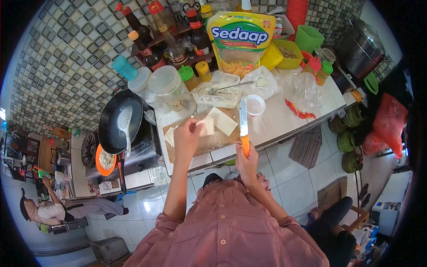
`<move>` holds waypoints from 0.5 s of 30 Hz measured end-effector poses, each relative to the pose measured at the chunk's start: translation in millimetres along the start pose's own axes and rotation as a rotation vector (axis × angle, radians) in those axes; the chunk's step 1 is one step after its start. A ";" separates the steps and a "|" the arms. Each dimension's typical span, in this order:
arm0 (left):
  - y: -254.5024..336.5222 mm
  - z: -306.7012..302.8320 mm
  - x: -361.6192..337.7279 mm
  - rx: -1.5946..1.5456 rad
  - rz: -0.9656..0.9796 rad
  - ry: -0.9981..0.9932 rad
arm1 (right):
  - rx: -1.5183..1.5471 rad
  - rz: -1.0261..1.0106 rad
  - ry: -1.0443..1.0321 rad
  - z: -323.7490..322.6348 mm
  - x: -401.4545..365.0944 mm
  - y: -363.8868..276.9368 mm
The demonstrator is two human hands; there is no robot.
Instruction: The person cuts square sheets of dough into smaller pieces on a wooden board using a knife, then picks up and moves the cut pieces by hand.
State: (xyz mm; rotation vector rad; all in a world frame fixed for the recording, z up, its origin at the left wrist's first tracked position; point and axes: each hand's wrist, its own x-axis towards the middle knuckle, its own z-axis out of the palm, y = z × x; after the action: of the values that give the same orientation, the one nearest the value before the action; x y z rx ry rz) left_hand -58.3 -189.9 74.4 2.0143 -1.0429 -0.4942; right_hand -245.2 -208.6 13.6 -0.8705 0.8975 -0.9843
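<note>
Over the wooden cutting board, my left hand has its fingers closed on a small pale square sheet. A larger pale sheet lies on the board just right of it, and more pale pieces lie at the board's left end. My right hand grips the orange handle of a knife, whose blade points up and away from me, near the board's right edge. Behind the board stands a white-smeared plastic tub with a spoon across it. A small round cup is beside the blade.
A black pan with a white slotted spatula sits left on the stove, near an orange plate. Jars, sauce bottles and a Sedaap pouch stand behind. Red chillies lie right. Other people are at far left and lower right.
</note>
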 end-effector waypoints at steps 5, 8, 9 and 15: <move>8.2 -9.8 12.7 0.678 0.095 0.234 | -0.012 -0.011 0.033 -6.1 1.0 2.5; 19.4 2.9 19.9 0.552 0.230 0.188 | 0.008 -0.017 0.056 -6.6 -0.2 0.4; 17.1 13.7 25.2 0.517 0.258 0.090 | 0.007 -0.018 0.054 -6.4 -0.4 -0.8; 12.7 59.2 41.9 0.661 0.210 -0.019 | -0.024 -0.061 0.100 -8.2 -2.0 -10.6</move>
State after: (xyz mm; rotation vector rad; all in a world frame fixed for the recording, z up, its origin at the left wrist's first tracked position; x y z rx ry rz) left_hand -78.0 -256.3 49.4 2.4166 -1.5555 -0.0481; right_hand -256.5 -211.5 20.6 -0.8793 0.9746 -1.0789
